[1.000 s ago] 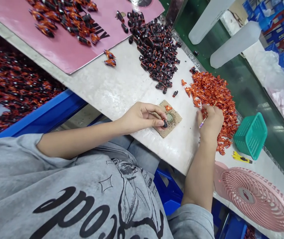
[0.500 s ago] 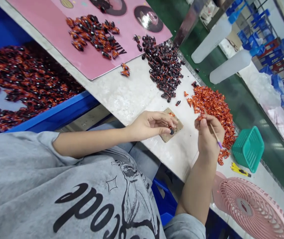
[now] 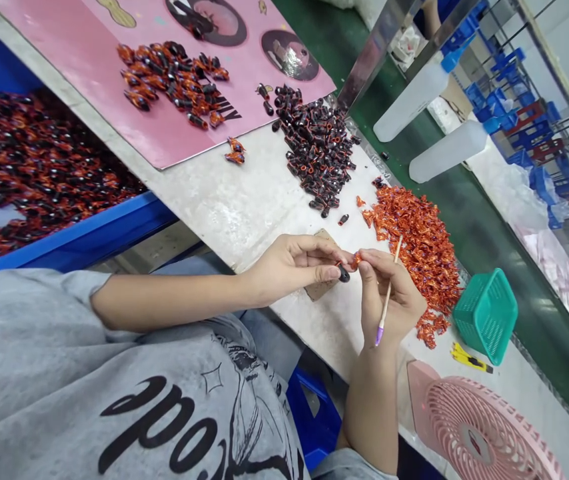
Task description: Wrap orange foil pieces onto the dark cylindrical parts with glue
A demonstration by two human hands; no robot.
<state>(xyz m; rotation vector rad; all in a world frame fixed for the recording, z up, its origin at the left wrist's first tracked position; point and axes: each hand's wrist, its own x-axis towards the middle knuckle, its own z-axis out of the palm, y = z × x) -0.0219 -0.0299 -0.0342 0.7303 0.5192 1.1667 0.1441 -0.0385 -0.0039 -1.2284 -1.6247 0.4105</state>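
My left hand (image 3: 297, 267) pinches a small black part (image 3: 344, 274) over a tan block (image 3: 320, 288) on the white table. Close against its fingertips, my right hand (image 3: 393, 290) holds a small orange part (image 3: 356, 260) between thumb and finger. A thin stick (image 3: 387, 300) with a purple end also lies across the right hand's fingers. Beyond the hands are a pile of black parts (image 3: 317, 150) and a pile of orange parts (image 3: 422, 243). Joined orange-and-black pieces (image 3: 172, 80) lie on a pink sheet (image 3: 159, 137).
A blue bin (image 3: 129, 215) full of pieces stands at the left. To the right are a green basket (image 3: 487, 317), a yellow cutter (image 3: 470, 359) and a pink fan (image 3: 484, 433). Two white bottles (image 3: 412, 100) (image 3: 447, 152) stand past the table's far edge.
My right hand has moved left from the orange pile with an orange part, and its fingertips now meet those of my left hand. The camera view has shifted slightly.
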